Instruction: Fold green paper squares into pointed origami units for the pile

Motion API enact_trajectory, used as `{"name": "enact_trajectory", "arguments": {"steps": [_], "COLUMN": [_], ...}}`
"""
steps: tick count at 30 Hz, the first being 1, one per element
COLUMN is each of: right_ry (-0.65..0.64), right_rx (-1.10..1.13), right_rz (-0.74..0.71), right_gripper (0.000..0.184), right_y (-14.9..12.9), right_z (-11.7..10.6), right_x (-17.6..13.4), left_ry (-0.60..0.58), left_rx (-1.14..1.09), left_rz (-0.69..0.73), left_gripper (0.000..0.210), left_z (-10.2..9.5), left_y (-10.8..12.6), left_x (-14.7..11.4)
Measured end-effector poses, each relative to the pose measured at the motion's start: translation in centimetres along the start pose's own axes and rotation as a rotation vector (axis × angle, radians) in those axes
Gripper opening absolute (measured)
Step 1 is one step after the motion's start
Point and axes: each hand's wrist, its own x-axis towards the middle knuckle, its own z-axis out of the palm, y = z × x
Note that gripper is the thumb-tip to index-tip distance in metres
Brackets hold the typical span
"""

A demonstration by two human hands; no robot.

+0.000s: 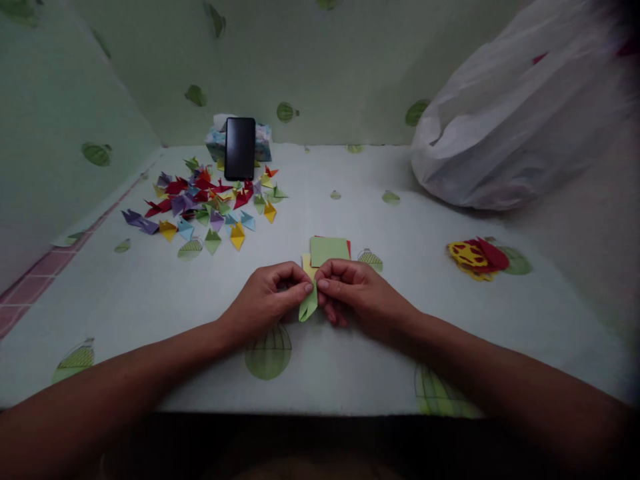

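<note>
Between my two hands is a small folded piece of light green origami paper (309, 307), its loose end hanging down toward me. My left hand (273, 290) pinches its upper left edge between thumb and forefinger. From the other side, my right hand (357, 293) grips the top of the same paper, with its lower fingers curled beneath. Just beyond my fingertips lies a stack of square paper sheets (330, 252), green on top with a red edge showing. A pale yellow sheet (307, 265) sticks out at its left, partly hidden by my hands.
Several folded paper cranes (213, 241) in mixed colours cover the back left of the table. A black phone (240, 148) leans on a tissue box (263, 143) behind them. A large white plastic bag (480, 147) bulges at the back right, with red and yellow cutouts (477, 257) in front.
</note>
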Motion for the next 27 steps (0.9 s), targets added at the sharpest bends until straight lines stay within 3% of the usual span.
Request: {"name": "enact_trajectory", "arguments": {"steps": [27], "right_ry": [-0.011], "right_rx": [-0.059], "right_rz": [-0.022], "right_gripper": [0.017], "right_y": [0.17], "right_z": [-0.10], "right_x": [-0.02], "left_ry": [-0.002], "left_rx": [0.127], "left_rz": [0.070], "left_gripper": [0.015], "left_z": [-0.14], "left_y": [-0.11], "left_x": [0.11]}}
